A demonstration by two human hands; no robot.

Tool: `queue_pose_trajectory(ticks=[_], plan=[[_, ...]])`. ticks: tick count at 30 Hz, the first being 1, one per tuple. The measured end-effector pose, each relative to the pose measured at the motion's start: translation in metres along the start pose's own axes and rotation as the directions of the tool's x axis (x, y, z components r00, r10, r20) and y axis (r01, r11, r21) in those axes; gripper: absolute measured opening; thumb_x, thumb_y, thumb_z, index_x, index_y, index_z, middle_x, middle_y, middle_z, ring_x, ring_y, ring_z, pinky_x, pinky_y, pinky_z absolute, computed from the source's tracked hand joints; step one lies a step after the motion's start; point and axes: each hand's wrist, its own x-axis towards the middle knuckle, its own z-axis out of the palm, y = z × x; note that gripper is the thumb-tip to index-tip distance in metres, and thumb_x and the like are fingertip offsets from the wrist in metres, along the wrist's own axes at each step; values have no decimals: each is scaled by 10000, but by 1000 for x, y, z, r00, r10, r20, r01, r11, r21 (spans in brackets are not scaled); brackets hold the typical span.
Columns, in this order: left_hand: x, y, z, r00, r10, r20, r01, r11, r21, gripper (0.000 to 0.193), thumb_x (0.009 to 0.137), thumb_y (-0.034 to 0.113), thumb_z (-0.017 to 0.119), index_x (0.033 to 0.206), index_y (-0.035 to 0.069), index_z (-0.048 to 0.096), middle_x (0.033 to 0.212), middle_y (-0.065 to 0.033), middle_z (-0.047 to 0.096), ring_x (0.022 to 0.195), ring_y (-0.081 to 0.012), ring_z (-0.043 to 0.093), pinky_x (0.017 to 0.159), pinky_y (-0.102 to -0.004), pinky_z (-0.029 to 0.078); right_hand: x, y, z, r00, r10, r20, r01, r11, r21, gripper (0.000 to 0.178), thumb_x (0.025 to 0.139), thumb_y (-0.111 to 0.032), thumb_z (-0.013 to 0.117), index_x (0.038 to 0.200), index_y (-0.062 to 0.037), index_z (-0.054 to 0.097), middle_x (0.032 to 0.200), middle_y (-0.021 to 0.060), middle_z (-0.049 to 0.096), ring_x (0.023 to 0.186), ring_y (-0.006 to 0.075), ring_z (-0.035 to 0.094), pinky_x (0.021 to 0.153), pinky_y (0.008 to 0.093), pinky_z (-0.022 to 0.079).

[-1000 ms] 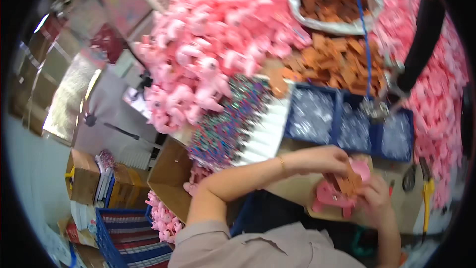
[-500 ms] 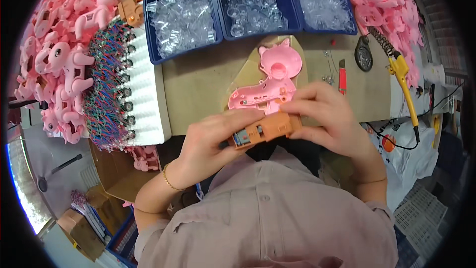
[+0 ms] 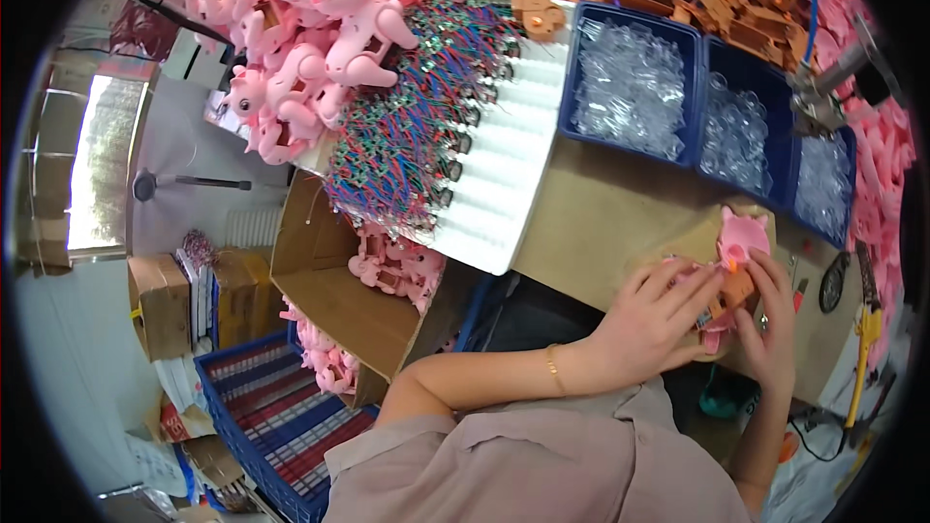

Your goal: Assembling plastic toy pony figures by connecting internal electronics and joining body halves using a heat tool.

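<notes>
Over the pink toy shell half (image 3: 744, 230), both hands meet around an orange-brown plastic housing (image 3: 736, 291). My left hand (image 3: 647, 324) comes from the left, fingers bent over the housing's left side and partly covering the shell. On the other side my right hand (image 3: 772, 329) grips it between thumb and fingers. A small bright orange spot (image 3: 732, 266) shows at the housing's upper end. The shell's cat-eared head lies beyond the fingers, while most of its body is hidden beneath hands and housing.
Blue bins (image 3: 630, 143) of clear plastic parts stand at the back. Wired components (image 3: 417, 126) lie on white foam (image 3: 504, 174), beside pink toy animals (image 3: 363, 34). Brown housings (image 3: 727, 0) are heaped behind. A yellow-handled soldering iron (image 3: 865, 334) hangs at right; a cardboard box (image 3: 339, 300) sits lower left.
The view has swung left, so hands and shell now appear farther right. The orange-brown housing has turned in my hands and now sits over the pink shell rather than in front of it.
</notes>
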Motion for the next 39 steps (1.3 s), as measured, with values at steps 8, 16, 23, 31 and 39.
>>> queue_pose_trajectory(ticks=[8,16,23,31,39], plan=[[73,-161,-154,905,-204,-373,373,801,468,163,825,212,631,786,55,650,745,-119,615,734,-305,599,650,-406,473,-35,2,4,910,258,-325,-164,943,290,208,850,-13,506,1035,34,587,1111,154,570,1050,257,537,914,334,402],[102,-232,-177,954,-146,-262,300,510,806,248,748,245,715,778,17,623,796,-157,607,801,-324,599,744,-431,469,-8,-35,8,947,142,-288,-64,962,264,128,870,6,499,939,39,602,1011,123,590,967,199,555,861,288,414],[120,-207,-192,997,82,2,-51,606,794,221,707,196,734,805,47,604,857,-104,587,832,-291,561,746,-391,479,-10,-33,4,941,158,-299,-79,962,260,126,862,14,501,932,43,602,994,127,593,953,202,557,850,284,416],[113,-214,-193,836,-539,-106,432,764,-479,318,837,133,651,1115,13,556,792,11,596,701,-77,553,651,-212,439,-2,-42,8,952,70,-299,0,973,229,114,784,32,559,887,27,608,912,132,610,851,258,549,775,342,434],[79,-81,-200,892,-423,-161,76,489,-869,321,905,85,565,1211,-5,525,992,-24,593,869,-64,557,781,-204,469,-11,-63,-8,980,27,-197,37,948,317,179,763,36,565,929,2,624,925,131,613,837,243,554,789,363,441]])
